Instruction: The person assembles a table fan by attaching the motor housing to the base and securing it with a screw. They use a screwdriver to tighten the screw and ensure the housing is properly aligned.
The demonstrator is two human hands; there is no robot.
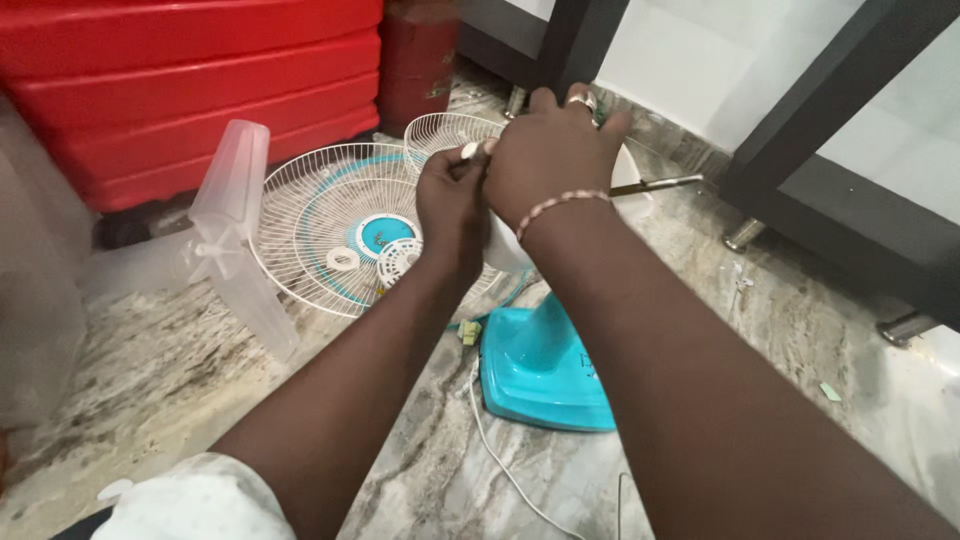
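- Marble floor (180,380), fan parts lying scattered.
- Both hands are meeting over the fan head: left hand (452,205) pinching a small white piece (470,150), right hand (555,150) clasping the white motor housing (505,250) just beside it.

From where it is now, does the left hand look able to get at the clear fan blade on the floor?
Probably yes: the left hand is busy on the fan, but bare floor separates it from the clear blade.

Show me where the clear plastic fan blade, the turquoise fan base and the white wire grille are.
Clear plastic fan blade (232,215): head view, on the upper blade near the hub.
Turquoise square fan base (530,385): head view, on its flat top.
White round wire grille (310,215): head view, on the wires left of centre.
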